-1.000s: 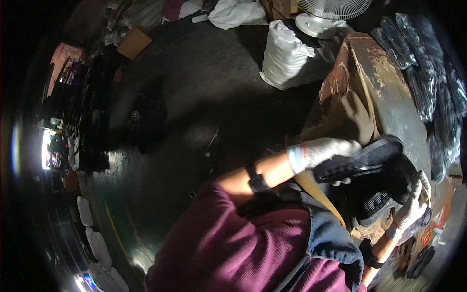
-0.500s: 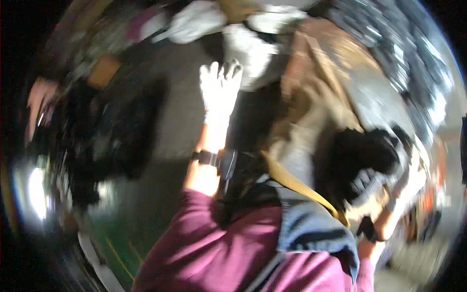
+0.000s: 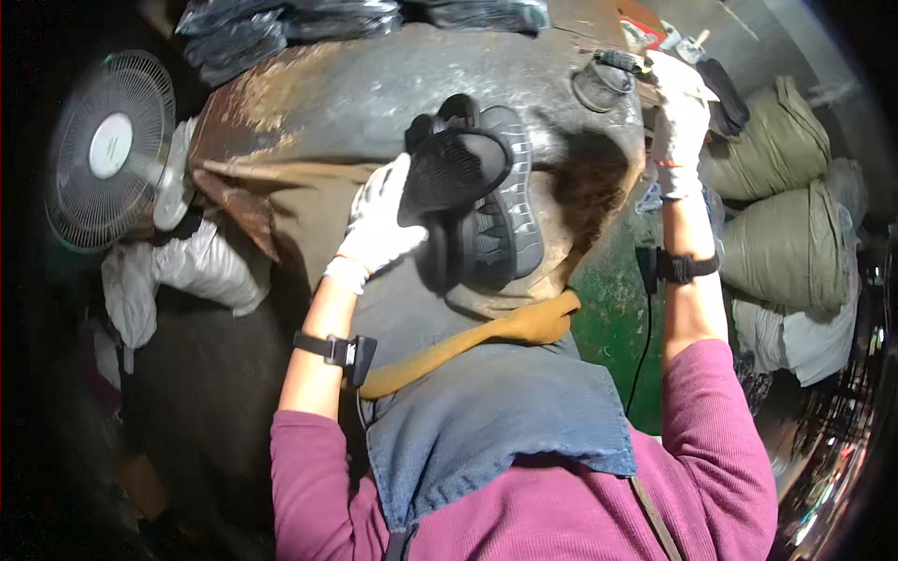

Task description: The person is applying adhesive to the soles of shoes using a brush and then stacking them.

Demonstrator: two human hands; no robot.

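Observation:
My left hand (image 3: 379, 224), in a white glove, grips a black shoe upper (image 3: 454, 168) and holds it against a black-and-grey treaded sole (image 3: 500, 220) on the worn metal-topped table (image 3: 327, 93). Reaching to the table's far right corner, my right hand (image 3: 678, 107), also gloved, closes on a small dark tool (image 3: 622, 64) that rests over a round dark pot (image 3: 597, 86). I cannot tell what kind of tool it is. Both wrists wear black bands. A blue apron with a tan strap (image 3: 505, 332) hangs in front of me.
A standing fan (image 3: 108, 150) is at the left, with white filled bags (image 3: 187, 271) below it. Piles of black pieces (image 3: 281, 23) lie along the table's far edge. Several green sacks (image 3: 776, 150) are stacked at the right, beside a green floor strip (image 3: 608, 309).
The view has swung onto the table. My left hand came back from reaching out over the floor and now holds the shoe upper. My right hand left the shoe and reached the far corner.

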